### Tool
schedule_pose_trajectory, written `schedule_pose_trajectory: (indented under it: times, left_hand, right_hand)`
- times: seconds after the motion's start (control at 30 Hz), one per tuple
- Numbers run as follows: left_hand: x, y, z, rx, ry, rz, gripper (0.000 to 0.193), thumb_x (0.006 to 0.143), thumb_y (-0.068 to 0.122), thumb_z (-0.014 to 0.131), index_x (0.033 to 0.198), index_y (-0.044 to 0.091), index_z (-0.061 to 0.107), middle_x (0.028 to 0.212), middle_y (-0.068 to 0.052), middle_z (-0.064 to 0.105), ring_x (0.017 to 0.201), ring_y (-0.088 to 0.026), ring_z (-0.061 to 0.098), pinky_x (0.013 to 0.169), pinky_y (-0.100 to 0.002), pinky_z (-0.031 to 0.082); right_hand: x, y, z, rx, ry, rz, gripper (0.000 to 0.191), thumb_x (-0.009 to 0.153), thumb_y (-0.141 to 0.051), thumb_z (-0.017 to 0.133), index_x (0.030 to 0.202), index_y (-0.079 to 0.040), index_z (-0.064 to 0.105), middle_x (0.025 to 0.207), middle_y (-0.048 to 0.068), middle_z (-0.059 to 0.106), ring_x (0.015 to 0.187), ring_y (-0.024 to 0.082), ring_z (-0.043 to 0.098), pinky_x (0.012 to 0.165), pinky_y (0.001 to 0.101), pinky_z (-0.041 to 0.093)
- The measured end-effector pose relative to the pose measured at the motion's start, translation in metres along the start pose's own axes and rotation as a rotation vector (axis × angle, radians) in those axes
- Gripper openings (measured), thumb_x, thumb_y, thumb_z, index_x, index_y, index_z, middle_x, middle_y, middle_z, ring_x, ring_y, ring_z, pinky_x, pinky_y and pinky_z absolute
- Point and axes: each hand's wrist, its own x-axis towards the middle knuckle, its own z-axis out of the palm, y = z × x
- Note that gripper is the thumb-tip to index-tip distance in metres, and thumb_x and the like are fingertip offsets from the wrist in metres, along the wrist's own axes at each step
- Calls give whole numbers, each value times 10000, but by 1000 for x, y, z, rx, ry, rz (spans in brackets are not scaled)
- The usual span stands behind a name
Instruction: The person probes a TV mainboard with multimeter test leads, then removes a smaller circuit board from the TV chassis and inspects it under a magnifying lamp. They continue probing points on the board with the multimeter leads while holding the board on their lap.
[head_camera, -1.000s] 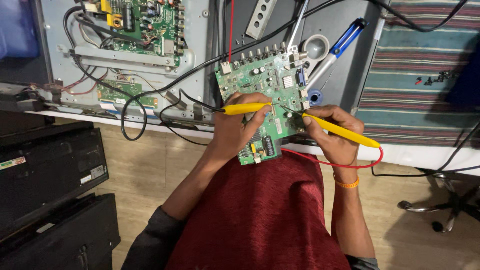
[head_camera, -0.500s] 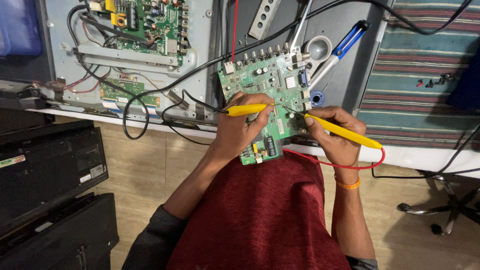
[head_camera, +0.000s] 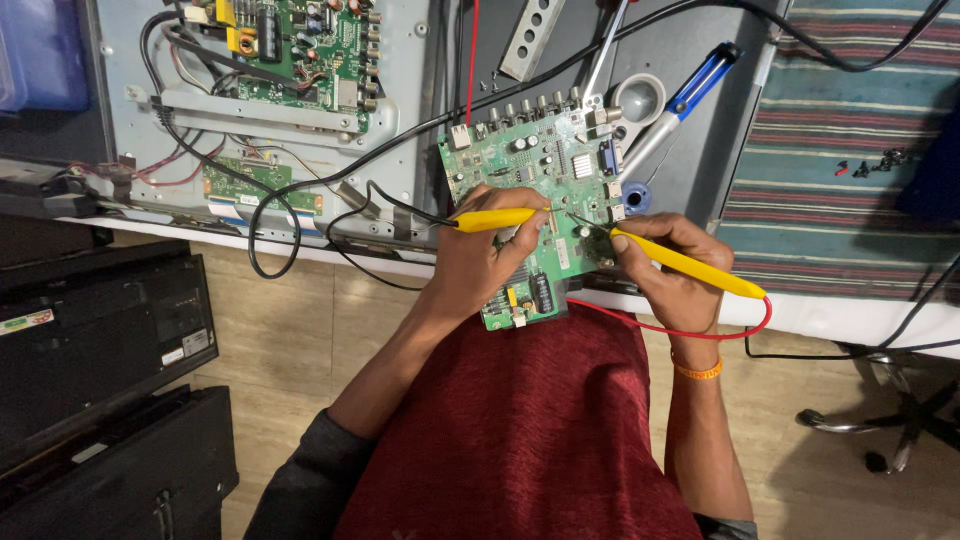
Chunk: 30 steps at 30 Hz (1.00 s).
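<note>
A green circuit board (head_camera: 530, 165) leans from the bench edge toward my lap. My left hand (head_camera: 478, 262) grips a yellow probe with a black lead (head_camera: 495, 219), its tip on the middle of the board. My right hand (head_camera: 670, 270) grips a second yellow probe with a red lead (head_camera: 690, 264), its metal tip touching the board close to the first tip. The board's lower end is partly hidden by my left hand.
An opened grey metal chassis (head_camera: 180, 130) with another green board (head_camera: 295, 45) and black cables lies at the left. A blue-handled soldering iron (head_camera: 680, 105) rests behind the board. A striped cloth (head_camera: 840, 180) covers the right. Black boxes (head_camera: 90, 340) stand on the floor at left.
Both hands stay on the board with the probes; the tips have shifted only slightly. The view has drifted a little.
</note>
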Motion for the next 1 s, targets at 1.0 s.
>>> schedule_pose_trajectory:
  times: [1.0]
  left_hand:
    - [2,2,1,6,10,-17,175,983,117,729,1142,81,666,1090,-35,733,982,-243,684,878,-369,539]
  right_hand:
    - [0,5,0,28,3,19,105,924,-3,764,1024,15,737,963,57,734,849,71,644,776,220,537]
